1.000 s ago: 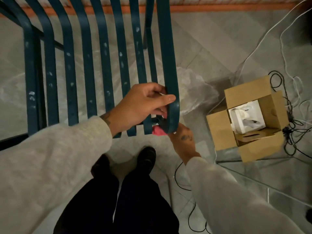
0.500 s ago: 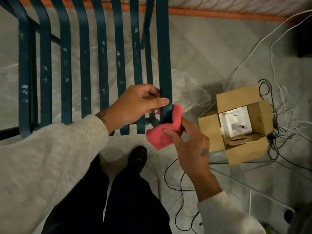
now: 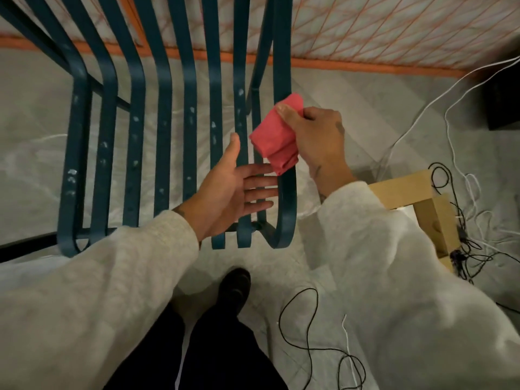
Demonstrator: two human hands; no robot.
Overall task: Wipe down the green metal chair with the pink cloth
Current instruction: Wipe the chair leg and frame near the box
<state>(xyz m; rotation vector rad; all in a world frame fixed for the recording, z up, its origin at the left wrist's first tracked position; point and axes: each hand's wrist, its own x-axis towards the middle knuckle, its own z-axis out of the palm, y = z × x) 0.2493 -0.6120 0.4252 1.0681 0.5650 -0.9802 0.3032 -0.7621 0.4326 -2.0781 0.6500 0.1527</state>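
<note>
my left hand (image 3: 228,190) lies open and palm up over the seat, fingers straight and a little spread, holding nothing. its fingertips reach the outermost slat (image 3: 282,66) on the right; i cannot tell whether they touch it. my right hand (image 3: 318,139) grips the pink cloth (image 3: 274,139), thumb pressed flat on the upper fold and the other fingers curled behind it.

the cloth is soft and matte, folded into a thick oblong pad with layered edges showing at its lower end. it sits against that right-hand slat, about halfway along the seat, and covers the metal there.

the green metal chair (image 3: 164,108) is dark teal in this light, built of flat, narrow strips with open gaps between them. the strips run side by side and bend in smooth curves at the back and at the front lip, where the outer one loops round. the paint looks smooth, dotted with pale specks (image 3: 135,119) on several strips.

fuzzy cream sleeves (image 3: 98,291) cover both forearms. below the seat i see dark trousers (image 3: 197,356) and a black shoe (image 3: 235,285) on grey stone-look floor. a thin black cable (image 3: 306,333) curls by my right sleeve, white cables (image 3: 422,114) trail further right, and an open cardboard box (image 3: 430,209) shows past the right arm. a pale surface with an orange lattice pattern (image 3: 394,29) runs along the top.
</note>
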